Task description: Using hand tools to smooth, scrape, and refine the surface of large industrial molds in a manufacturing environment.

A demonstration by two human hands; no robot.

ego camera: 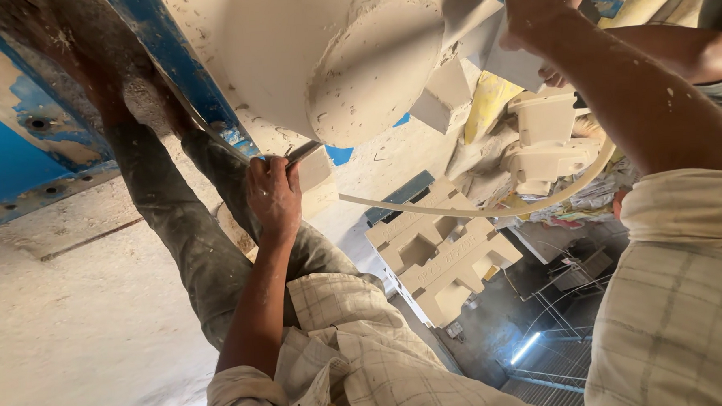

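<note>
Head view, and I'm looking down at a big pale clay cylinder [330, 58] filling twelve o'clock. My left hand [273, 197] sits at its six o'clock edge, grip clenched on a thin metal blade [302, 153] whose tip touches the cylinder's rim. My right hand [535, 9] is up at two o'clock, fist closed on something I can't make out. A pale trimmed strip [475, 210] curves away toward three o'clock, above a blocky plaster mould [440, 256].
</note>
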